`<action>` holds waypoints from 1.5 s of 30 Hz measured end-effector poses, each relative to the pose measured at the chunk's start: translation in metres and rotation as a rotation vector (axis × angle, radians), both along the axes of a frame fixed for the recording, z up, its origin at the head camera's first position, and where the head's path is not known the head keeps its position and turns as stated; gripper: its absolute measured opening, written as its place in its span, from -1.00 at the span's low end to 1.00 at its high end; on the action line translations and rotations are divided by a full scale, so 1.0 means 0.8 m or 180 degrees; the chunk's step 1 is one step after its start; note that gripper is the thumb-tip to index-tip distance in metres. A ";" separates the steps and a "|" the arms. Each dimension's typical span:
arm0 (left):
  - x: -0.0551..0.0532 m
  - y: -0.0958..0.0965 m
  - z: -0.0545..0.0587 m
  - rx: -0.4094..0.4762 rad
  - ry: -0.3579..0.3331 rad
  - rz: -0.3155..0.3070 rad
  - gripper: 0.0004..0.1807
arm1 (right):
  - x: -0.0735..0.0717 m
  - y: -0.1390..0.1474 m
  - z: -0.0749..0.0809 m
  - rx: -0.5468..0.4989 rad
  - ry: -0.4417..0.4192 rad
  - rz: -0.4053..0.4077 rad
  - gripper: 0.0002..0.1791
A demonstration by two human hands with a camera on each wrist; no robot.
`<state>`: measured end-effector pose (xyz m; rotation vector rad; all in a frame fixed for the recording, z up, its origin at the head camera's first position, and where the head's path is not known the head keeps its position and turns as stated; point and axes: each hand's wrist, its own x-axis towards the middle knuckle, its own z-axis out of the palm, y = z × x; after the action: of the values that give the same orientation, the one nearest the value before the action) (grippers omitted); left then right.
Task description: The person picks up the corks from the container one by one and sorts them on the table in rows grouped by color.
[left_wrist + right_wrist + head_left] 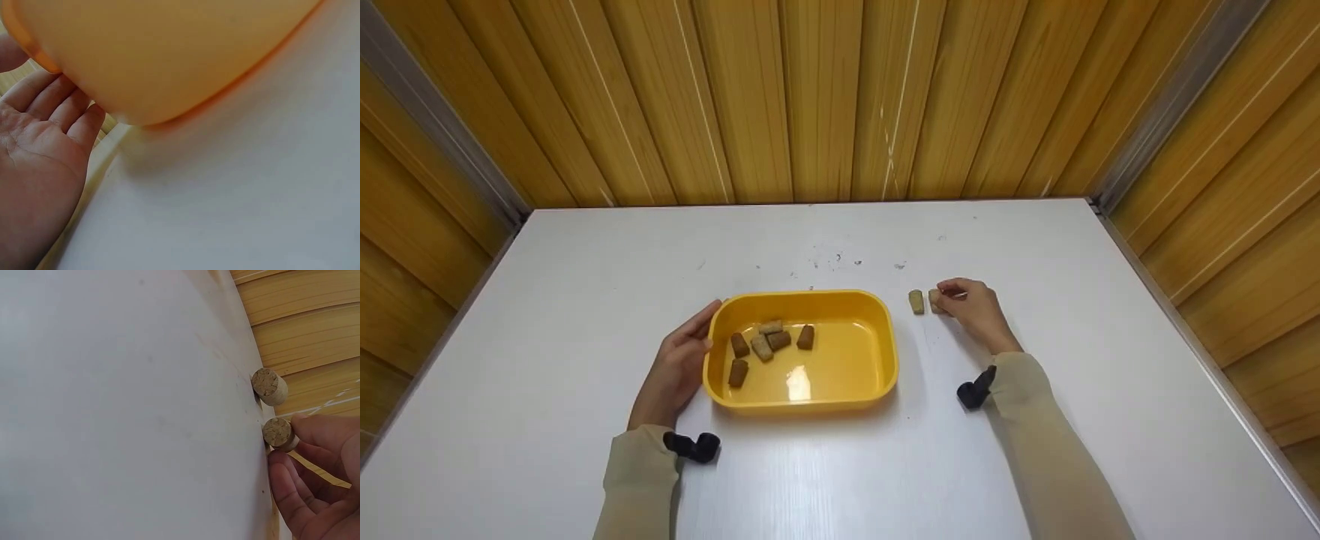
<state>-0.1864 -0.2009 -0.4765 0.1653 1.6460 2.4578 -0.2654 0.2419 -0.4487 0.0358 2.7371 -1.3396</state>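
A yellow plastic tray [840, 403] sits on the table, with several brown and tan corks [763, 348] lying at its left side. My left hand [679, 364] holds the tray's left end. In the left wrist view its fingers [64, 98] lie against the outer wall below the rim, and their tips are hidden. To the right of the tray, my right hand [973, 309] pinches a light cork [279, 433] between thumb and fingers, at the tabletop. Another light cork [916, 302] stands just left of it, a small gap apart.
The white table [825, 480] has dark specks and marks [838, 257] behind the tray. Yellow wood-look panels [821, 105] rise at the back and both sides. Black wrist cameras [976, 388] sit on both sleeves.
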 end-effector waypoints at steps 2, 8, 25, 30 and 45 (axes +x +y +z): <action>0.000 0.000 0.000 0.0003 0.0010 -0.0005 -0.33 | 0.001 0.000 0.000 -0.0016 -0.0001 -0.0004 -0.54; 0.000 0.002 0.000 0.0082 -0.0011 0.0036 -0.33 | 0.001 0.002 0.003 0.0025 0.0023 -0.0014 -0.50; 0.000 0.002 0.000 0.0086 0.0003 0.0039 -0.33 | -0.007 -0.012 0.038 0.0278 0.0159 0.0094 -0.57; 0.000 0.002 -0.001 0.0109 -0.0021 0.0086 -0.32 | -0.007 -0.025 0.054 0.0317 0.0235 0.0237 -0.59; -0.003 0.000 -0.003 0.0089 0.0020 0.0047 -0.32 | -0.004 -0.077 0.099 0.0184 0.0447 0.0650 -0.64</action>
<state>-0.1885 -0.2006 -0.4792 0.1655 1.6216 2.4947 -0.2689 0.1805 -0.3693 -0.3367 2.7997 -1.2521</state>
